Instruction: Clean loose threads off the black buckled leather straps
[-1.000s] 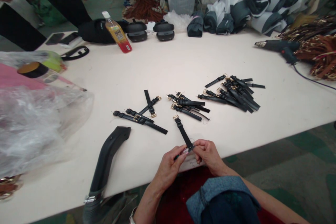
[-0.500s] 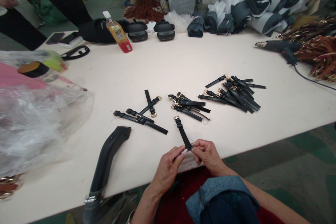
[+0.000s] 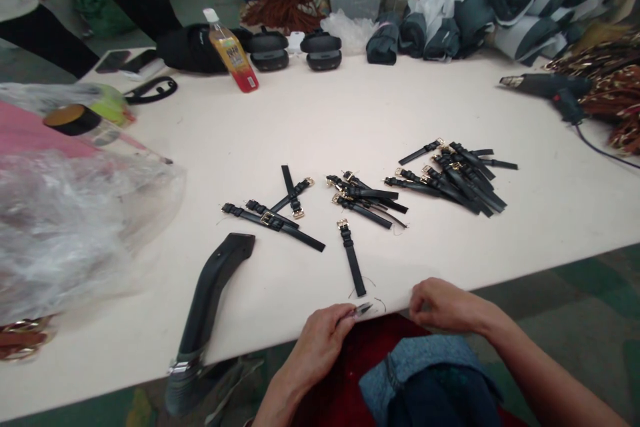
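Where the near strap [image 3: 354, 267] lay: flat on the table [image 3: 430, 110], buckle [image 3: 343, 223] pointing away from the person, plain end toward the hands, touched by neither.
Left hand [image 3: 323, 337]: grasping the snips [image 3: 364, 309] between thumb and fingers, metal tips jutting out by the table's near edge, near the strap's plain end.
Right hand [image 3: 445, 303]: curled in at the table edge, apart from the strap; nothing showed in it, though whether it pinched a thread could not be told.
Threads [image 3: 383, 302]: a dark piece curved near the tips, with finer ends about the strap's plain end; whether any were joined to it could not be made out.
Other straps: a left group [image 3: 300, 235], a middle heap [image 3: 373, 193] and a right heap [image 3: 460, 183], all beyond the near one.
Trimming: this seemed the step in hand, cutting stray thread from the near strap, at a pause between cuts.
Next for the strap: probably a check of its end, any leftover thread drawn taut for the snips; if clean, setting it aside.
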`<state>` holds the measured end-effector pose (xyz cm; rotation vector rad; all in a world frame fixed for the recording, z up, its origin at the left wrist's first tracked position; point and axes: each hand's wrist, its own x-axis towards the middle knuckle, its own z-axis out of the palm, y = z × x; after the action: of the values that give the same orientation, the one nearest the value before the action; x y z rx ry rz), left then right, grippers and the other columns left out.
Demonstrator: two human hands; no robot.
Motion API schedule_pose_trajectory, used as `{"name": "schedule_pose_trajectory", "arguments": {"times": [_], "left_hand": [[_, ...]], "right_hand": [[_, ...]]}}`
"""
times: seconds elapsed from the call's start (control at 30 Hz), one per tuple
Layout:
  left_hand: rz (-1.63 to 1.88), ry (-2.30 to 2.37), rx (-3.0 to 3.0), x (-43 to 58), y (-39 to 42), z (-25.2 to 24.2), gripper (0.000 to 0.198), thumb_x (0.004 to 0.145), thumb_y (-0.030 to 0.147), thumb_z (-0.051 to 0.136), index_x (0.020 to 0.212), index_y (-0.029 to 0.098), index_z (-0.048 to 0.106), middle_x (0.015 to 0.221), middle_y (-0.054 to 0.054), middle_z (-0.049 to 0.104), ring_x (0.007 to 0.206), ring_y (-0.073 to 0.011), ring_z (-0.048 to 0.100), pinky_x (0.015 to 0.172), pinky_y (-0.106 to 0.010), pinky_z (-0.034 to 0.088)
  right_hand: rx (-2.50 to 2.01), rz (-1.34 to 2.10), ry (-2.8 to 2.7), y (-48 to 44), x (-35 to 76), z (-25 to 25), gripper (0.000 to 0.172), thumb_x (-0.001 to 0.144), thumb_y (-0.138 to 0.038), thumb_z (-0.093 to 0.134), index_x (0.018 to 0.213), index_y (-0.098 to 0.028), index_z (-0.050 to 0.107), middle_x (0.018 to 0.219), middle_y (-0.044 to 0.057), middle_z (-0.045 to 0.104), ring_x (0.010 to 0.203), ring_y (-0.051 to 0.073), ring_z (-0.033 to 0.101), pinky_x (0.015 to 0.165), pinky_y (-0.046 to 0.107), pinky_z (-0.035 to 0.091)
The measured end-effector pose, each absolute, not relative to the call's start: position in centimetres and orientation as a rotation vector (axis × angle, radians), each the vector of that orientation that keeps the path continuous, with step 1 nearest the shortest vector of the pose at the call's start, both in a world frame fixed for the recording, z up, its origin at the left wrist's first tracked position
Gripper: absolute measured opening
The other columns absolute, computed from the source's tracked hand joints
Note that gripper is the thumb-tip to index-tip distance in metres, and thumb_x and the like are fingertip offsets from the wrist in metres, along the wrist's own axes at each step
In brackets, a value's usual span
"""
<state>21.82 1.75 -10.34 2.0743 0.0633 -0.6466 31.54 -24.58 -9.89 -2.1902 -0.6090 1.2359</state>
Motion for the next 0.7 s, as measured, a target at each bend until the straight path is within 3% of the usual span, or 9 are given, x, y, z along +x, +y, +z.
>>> {"name": "schedule_pose_trajectory", "arguments": {"times": [0.1, 0.27, 0.33, 0.47, 0.7], "left_hand": [[-0.700, 0.043, 2.071, 21.0, 2.5, -9.8, 0.029, 0.092, 0.033, 0.044, 0.101, 0.023, 0.070, 0.101, -0.003, 0.071, 0.096, -0.0214, 0.063, 0.084, -0.029, 0.046], [-0.509, 0.076, 2.214, 21.7, 3.5, -9.5, 0.035, 0.095, 0.037, 0.037, 0.119, 0.025, 0.060, 0.115, -0.004, 0.065, 0.105, -0.0192, 0.059, 0.092, -0.030, 0.043], [-0.468, 0.031, 2.322, 22.4, 3.5, -9.7, 0.035, 0.096, 0.036, 0.035, 0.120, 0.024, 0.057, 0.108, -0.004, 0.065, 0.099, -0.0185, 0.059, 0.086, -0.029, 0.044], [-0.421, -0.093, 2.504, 23.5, 3.0, -10.5, 0.034, 0.098, 0.036, 0.030, 0.118, 0.024, 0.055, 0.095, -0.003, 0.061, 0.088, -0.0174, 0.059, 0.075, -0.027, 0.044], [-0.414, -0.239, 2.712, 24.1, 2.6, -11.8, 0.033, 0.099, 0.033, 0.029, 0.124, 0.027, 0.049, 0.093, -0.002, 0.059, 0.084, -0.0166, 0.057, 0.067, -0.026, 0.041]], "right_hand": [[-2.418, 1.063, -0.662, -26.6, 32.4, -9.4, 0.025, 0.062, -0.019, 0.068, 0.087, -0.022, 0.073, 0.088, 0.003, 0.069, 0.082, 0.021, 0.061, 0.072, 0.027, 0.042], [-2.488, 0.614, -0.531, -21.7, 31.5, -11.4, 0.032, 0.080, -0.029, 0.061, 0.112, -0.025, 0.065, 0.095, 0.004, 0.064, 0.078, 0.018, 0.059, 0.072, 0.028, 0.043], [-2.447, 0.552, -0.550, -19.0, 30.9, -12.7, 0.031, 0.080, -0.029, 0.063, 0.111, -0.025, 0.065, 0.096, 0.003, 0.063, 0.078, 0.017, 0.059, 0.070, 0.026, 0.043], [-2.485, 0.482, -0.582, -16.6, 30.7, -14.3, 0.011, 0.086, -0.025, 0.058, 0.092, -0.024, 0.067, 0.092, 0.002, 0.061, 0.082, 0.016, 0.059, 0.072, 0.025, 0.041], [-2.476, 0.476, -0.618, -16.8, 30.9, -13.8, 0.013, 0.090, -0.022, 0.053, 0.082, -0.022, 0.063, 0.086, 0.000, 0.058, 0.076, 0.013, 0.056, 0.067, 0.023, 0.038]]}}
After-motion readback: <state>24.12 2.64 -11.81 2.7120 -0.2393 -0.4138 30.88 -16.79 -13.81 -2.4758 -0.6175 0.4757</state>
